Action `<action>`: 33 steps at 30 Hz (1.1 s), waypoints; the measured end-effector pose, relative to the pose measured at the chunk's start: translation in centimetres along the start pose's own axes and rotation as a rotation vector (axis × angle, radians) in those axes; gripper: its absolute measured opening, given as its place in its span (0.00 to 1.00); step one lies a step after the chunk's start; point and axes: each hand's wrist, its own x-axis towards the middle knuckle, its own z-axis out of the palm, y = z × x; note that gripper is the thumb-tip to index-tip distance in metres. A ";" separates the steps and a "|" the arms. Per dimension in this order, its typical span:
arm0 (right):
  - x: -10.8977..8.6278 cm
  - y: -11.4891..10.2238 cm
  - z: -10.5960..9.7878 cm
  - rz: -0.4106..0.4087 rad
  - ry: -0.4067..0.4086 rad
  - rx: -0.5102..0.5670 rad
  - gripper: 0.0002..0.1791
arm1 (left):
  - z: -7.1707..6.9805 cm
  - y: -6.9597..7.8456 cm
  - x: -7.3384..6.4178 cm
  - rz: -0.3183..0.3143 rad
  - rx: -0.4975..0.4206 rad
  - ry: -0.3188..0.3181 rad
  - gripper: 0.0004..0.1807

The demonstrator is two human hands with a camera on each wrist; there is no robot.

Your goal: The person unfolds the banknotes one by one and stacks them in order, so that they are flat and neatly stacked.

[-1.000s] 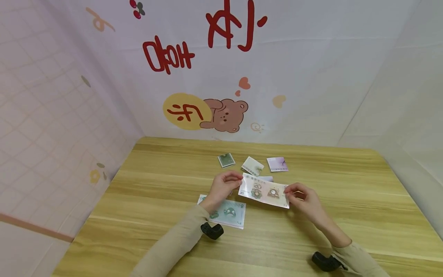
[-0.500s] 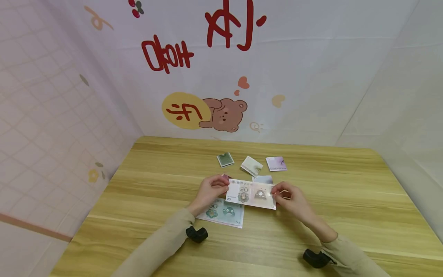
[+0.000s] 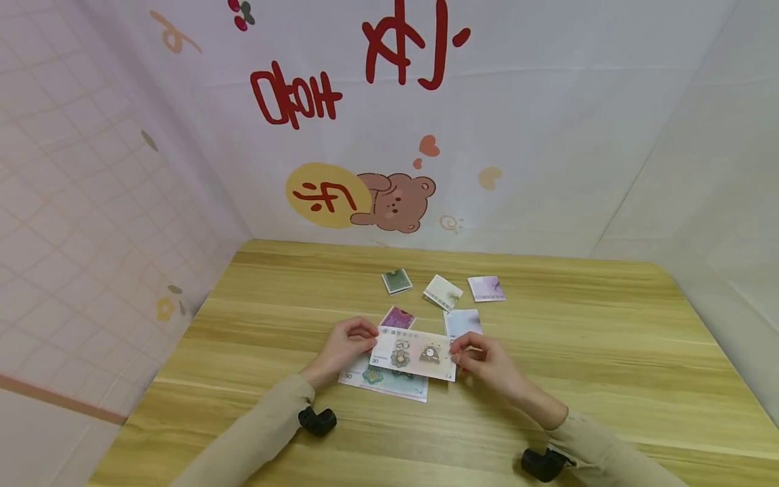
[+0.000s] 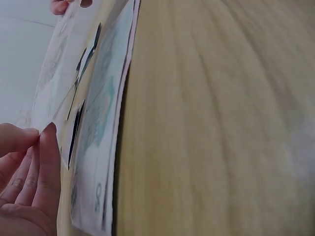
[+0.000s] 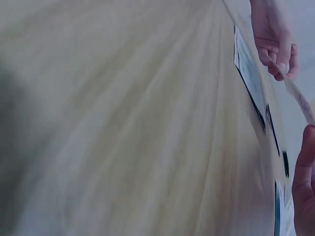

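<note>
A pale banknote printed with 20 [image 3: 416, 353] is stretched between my two hands. My left hand [image 3: 345, 348] pinches its left end between thumb and fingertips, as the left wrist view also shows. At the other end my right hand [image 3: 489, 370] pinches the note near its edge. Under it on the table lies a small stack of greenish banknotes marked 50 [image 3: 383, 387], partly covered by the held note in the head view. Seen edge-on in the left wrist view, the held note [image 4: 54, 69] is raised above the stack [image 4: 101, 128].
Folded notes lie behind the hands on the wooden table [image 3: 243, 325]: a dark green one [image 3: 397, 281], a whitish one [image 3: 443, 291], a purple one [image 3: 486, 288], a magenta one [image 3: 398, 318] and a pale blue one [image 3: 462, 322]. A printed cloth [image 3: 517, 122] stands behind the table.
Both hands have carried the 20 note leftward and a little nearer, over the stack of 50s. The magenta and pale blue folded notes now show more fully.
</note>
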 end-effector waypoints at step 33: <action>2.3 1.0 4.4 -0.104 -0.103 -0.362 0.06 | -4.3 0.0 -2.7 0.047 0.277 -0.115 0.04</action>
